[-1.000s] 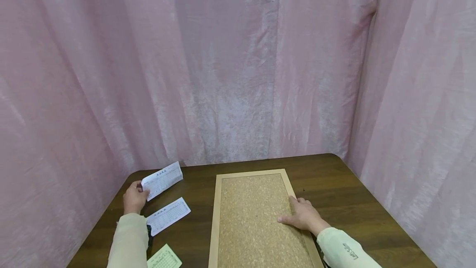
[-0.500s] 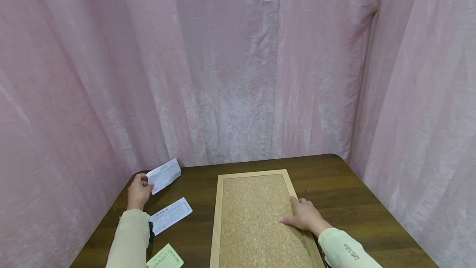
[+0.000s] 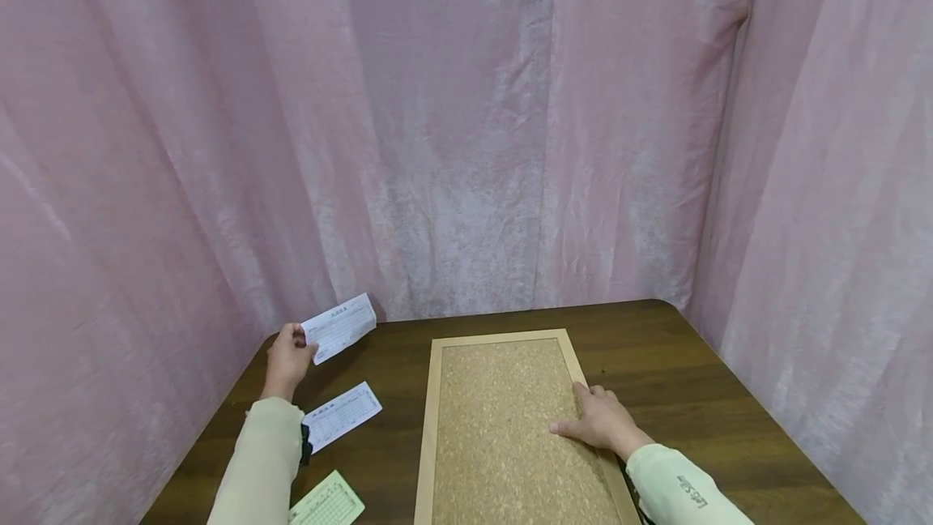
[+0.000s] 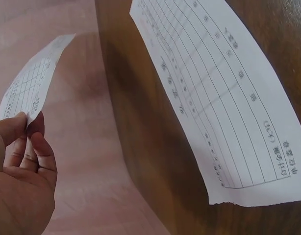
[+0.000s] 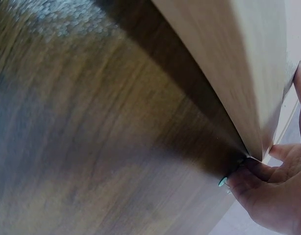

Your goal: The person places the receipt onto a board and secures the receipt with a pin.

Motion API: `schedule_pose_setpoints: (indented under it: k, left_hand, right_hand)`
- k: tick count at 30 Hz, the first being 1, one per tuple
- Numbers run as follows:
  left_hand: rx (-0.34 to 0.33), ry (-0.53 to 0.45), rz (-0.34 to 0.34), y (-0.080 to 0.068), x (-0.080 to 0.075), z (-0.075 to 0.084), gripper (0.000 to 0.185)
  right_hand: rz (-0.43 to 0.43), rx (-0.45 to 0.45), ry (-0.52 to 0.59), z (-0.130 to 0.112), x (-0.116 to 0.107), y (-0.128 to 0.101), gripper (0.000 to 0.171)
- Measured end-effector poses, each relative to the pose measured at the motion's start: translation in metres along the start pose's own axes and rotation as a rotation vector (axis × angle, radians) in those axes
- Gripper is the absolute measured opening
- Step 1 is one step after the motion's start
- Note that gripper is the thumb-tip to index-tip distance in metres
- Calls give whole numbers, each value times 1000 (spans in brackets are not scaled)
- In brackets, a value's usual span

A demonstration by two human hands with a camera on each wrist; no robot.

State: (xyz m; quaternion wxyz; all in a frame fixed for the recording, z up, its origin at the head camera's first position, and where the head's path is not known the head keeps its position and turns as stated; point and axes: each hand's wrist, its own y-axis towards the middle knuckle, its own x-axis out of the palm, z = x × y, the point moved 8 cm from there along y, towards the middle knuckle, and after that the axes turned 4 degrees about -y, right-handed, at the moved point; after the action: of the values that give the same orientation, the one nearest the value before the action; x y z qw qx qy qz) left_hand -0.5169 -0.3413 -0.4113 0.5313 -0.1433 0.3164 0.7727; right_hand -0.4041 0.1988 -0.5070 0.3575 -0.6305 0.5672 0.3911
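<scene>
My left hand (image 3: 300,344) pinches a white printed slip (image 3: 340,326) by its near end and holds it in the air over the table's back left corner. The left wrist view shows thumb and fingers (image 4: 35,142) closed on that slip (image 4: 33,88). A second white slip (image 3: 342,416) lies flat on the table below it, seen close up as the slip on the table (image 4: 219,107). My right hand (image 3: 586,416) rests on the right frame of a cork board (image 3: 503,428). Its fingers (image 5: 253,171) curl down the frame's outer side (image 5: 229,63).
A pale green slip (image 3: 328,502) lies near the front left edge of the dark wooden table (image 3: 656,371). Pink curtains (image 3: 466,144) close in the table on the back, left and right. Something small and teal (image 5: 223,182) shows by my right fingertips.
My left hand has lifted the white slip higher and a little to the right, away from the slip lying on the table. My right hand has stayed on the board's edge.
</scene>
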Motion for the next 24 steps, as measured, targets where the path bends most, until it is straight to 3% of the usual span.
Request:
schedule_pose_setpoints:
  k: [9,24]
  left_hand:
    - [-5,-78,-54,-1,16,19,28]
    - [84,-143,-54,-2,42,63,25]
  right_hand:
    - [5,-13,0,-3,-2,-1,98]
    - [2,-6,15,-1,0,0,98]
